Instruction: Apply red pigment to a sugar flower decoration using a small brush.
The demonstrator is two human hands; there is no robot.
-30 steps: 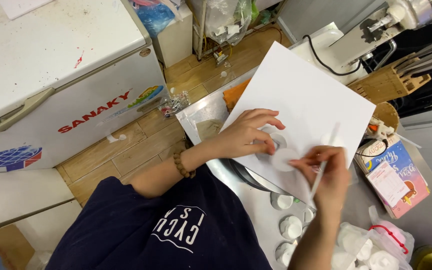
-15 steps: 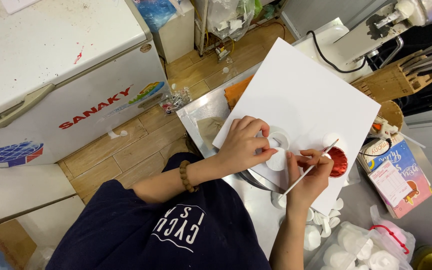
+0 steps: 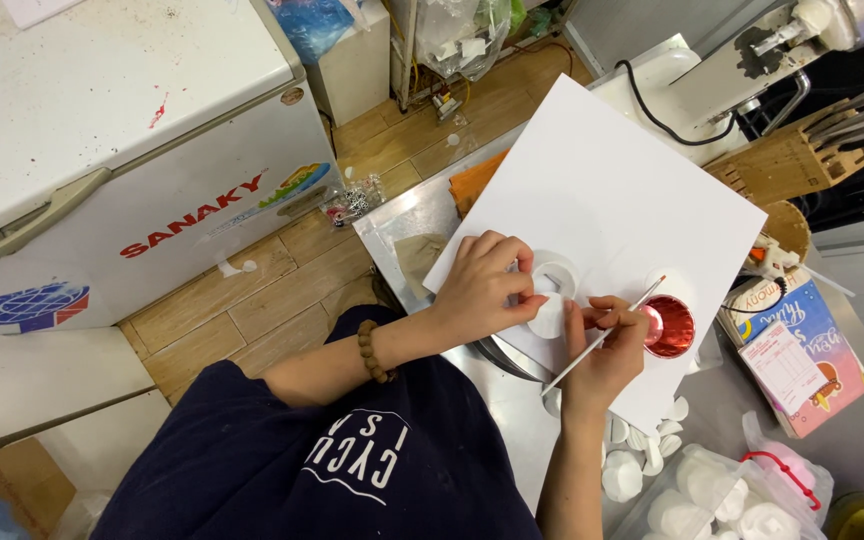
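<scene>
A: Grip first, quick. Right hand (image 3: 607, 345) is closed in a pencil pinch on a thin brush (image 3: 602, 337), tip up at 1 o'clock toward the red cup (image 3: 668, 327), handle running down to 7 o'clock. Left hand (image 3: 482, 285) has its fingers curled, pinching a small white piece (image 3: 550, 318) at the lower edge of a white ring (image 3: 554, 276).

B: Where does that sit?

A: On the white board (image 3: 617, 195), near its lower corner, between the two hands. The board lies on a steel counter (image 3: 497, 390) and overhangs a dark round pan (image 3: 507, 352) at 6 o'clock of the left hand.

B: Risks?

A: My read: the board is only partly supported, so a hard press could tip it and slide the ring. The red cup is just at 3 o'clock of the brush hand, so a wrist swing could knock it and stain the board. The white piece looks thin and could tear under the pinch.

B: Containers?

A: The red cup is shiny red inside; whether it holds liquid, can't tell. A clear plastic tub (image 3: 722, 500) at 5 o'clock holds white moulded shapes, with loose white discs (image 3: 642, 455) beside it on the counter. Wooden knife block (image 3: 787, 160) at 1 o'clock holds knives. Plastic bags (image 3: 452, 30) at 12 o'clock, contents unclear.
</scene>
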